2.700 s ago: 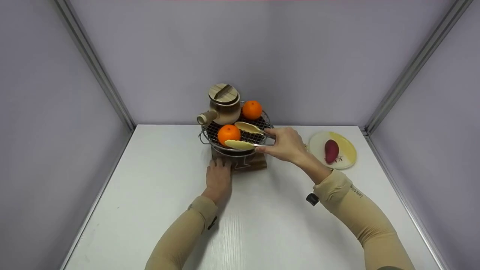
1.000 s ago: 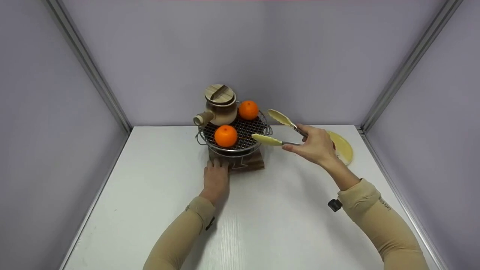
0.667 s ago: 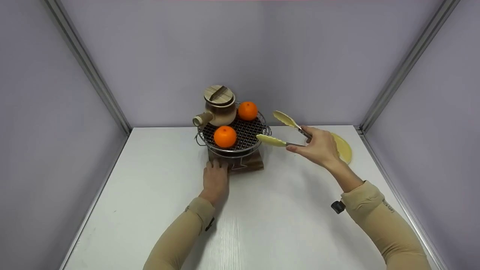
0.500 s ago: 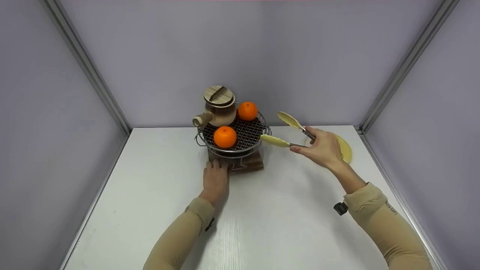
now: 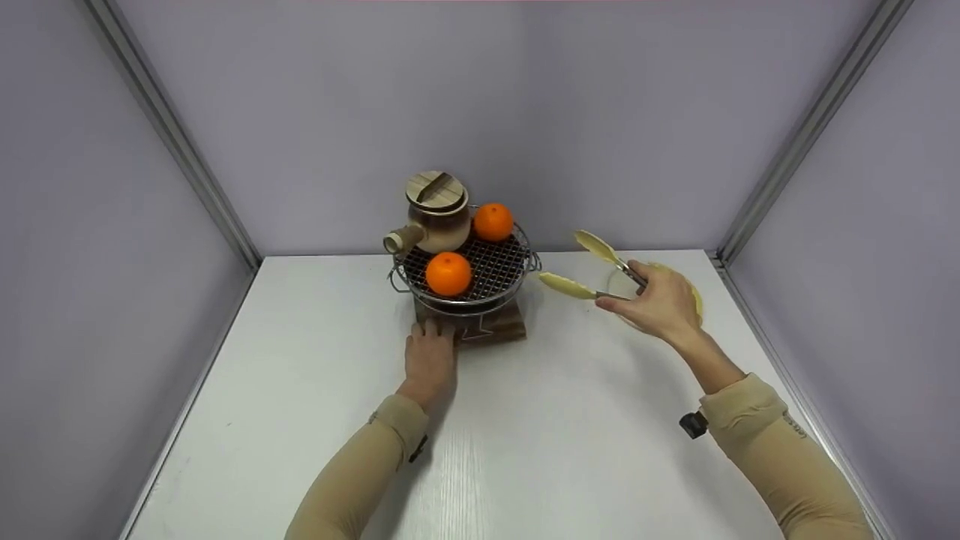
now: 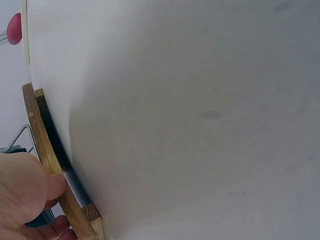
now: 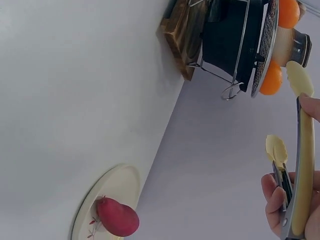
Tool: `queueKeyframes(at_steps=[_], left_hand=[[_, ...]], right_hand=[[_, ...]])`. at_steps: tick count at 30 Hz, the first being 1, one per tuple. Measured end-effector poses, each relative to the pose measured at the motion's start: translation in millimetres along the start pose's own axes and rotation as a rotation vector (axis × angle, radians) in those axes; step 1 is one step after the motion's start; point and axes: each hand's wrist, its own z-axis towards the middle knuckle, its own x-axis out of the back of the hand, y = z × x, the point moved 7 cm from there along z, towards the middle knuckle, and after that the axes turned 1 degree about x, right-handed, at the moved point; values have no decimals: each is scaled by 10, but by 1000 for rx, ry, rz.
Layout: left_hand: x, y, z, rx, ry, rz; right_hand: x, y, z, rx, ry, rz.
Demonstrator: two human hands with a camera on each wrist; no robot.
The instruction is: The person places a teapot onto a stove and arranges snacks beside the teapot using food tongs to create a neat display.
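Observation:
My right hand (image 5: 664, 304) holds a pair of food tongs (image 5: 570, 286) with cream scalloped tips. The tips are spread with nothing between them, pointing left toward the grill. A plate (image 5: 699, 296) lies under that hand; in the right wrist view it bears a dark red sweet potato (image 7: 117, 216), which the hand hides from the head view. My left hand (image 5: 430, 360) grips the front left corner of the wooden base (image 6: 47, 145), its thumb against the front edge. Above that base stands a small round grill (image 5: 499, 274) with a mesh top.
Two oranges (image 5: 448, 274) sit on the mesh, one in front and one at the back right. A brown clay pot (image 5: 442, 225) with a wooden lid and side handle stands at the back left of it. Grey walls (image 5: 480, 112) close off the white table (image 5: 525, 435).
My right hand has carried the spread tongs away from the front orange, rightward over the plate, covering the sweet potato in the head view. The left hand keeps its place on the base.

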Motion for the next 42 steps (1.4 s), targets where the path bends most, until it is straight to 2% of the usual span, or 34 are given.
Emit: queueKeyframes(at_steps=[15,29,35,42], left_hand=[[44,8,-22,-11,18,-3],[78,20,-19,-4,-8,12],[57,9,-14,-5,14,-10],[14,2,-10,-3,-5,1]], right_hand=[[65,258,-142,-50,30,20],[59,475,-242,-125,18,22],[42,543,-277,-153,10,8],[9,648,-298,-166,39,-15]])
